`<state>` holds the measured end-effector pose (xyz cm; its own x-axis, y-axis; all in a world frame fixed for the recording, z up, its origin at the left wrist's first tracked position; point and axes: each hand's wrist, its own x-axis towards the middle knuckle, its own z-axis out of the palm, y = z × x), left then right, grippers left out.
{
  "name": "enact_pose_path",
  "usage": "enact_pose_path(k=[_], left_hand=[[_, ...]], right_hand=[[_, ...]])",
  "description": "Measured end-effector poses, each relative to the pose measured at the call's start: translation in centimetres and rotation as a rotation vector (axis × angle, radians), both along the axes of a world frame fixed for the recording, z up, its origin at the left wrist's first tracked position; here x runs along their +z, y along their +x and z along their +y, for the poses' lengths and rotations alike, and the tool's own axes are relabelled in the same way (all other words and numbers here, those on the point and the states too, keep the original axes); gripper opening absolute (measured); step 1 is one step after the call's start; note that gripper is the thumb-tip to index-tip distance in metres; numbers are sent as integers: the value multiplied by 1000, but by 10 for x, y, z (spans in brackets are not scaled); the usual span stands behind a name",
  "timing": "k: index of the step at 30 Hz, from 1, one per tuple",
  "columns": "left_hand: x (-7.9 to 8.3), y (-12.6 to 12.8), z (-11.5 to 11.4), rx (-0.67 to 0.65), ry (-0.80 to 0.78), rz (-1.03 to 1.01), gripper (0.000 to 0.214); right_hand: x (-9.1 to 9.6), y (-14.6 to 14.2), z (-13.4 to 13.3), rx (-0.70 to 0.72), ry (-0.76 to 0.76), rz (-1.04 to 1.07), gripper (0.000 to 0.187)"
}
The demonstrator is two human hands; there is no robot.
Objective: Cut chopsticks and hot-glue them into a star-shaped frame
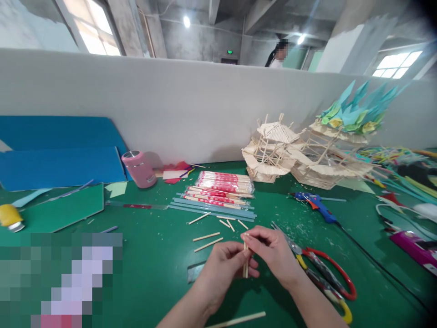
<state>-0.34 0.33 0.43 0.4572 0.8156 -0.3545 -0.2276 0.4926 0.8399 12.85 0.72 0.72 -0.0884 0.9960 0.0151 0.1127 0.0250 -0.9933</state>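
**Slim wooden sticks pinched between both hands over a green tabletop**

We see the left hand [225,262] closed, thumb and forefinger gripping pale, slim wooden sticks [246,266], seemingly two side by side. The right hand [268,243] pinches their far end, its fingertips shut around it. The sticks are between the hands, near the middle of the smooth, shiny green tabletop [150,259].

Judging progress, we take the held pieces as not yet joined to anything. Short loose wooden sticks [206,237] lie just beyond the left hand, apparently already cut, and red-and-clear plastic packets of sticks [225,182] farther off look largely unused. At far right two airy frameworks already stand: a pale stick-built pavilion with a ribbed, sloping roof [278,132], and a wider stick structure [317,168] topped with pointed, folded turquoise paper leaves [358,107]. We cannot tell how much either lacks.

Just right of the right hand lie metal cutting tools with glossy red and yellow handles [350,287]. Farther right rests a blue plastic glue gun [316,205] with a black cord. Flat, pale blue strips [211,210] lie before the packets; left of them stands a rounded pink tumbler [140,171].
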Motion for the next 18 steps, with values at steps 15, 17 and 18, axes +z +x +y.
enact_pose_path(k=[15,17,18], left_hand=[[5,2,-1,87,54,-32,22],[4,1,-1,86,2,-42,22],[4,1,0,81,-15,-46,22]], right_hand=[[-9,42,-24,-124,87,-357,23],[-25,77,-39,-189,69,-560,25],[-35,95,-47,-202,51,-673,26]])
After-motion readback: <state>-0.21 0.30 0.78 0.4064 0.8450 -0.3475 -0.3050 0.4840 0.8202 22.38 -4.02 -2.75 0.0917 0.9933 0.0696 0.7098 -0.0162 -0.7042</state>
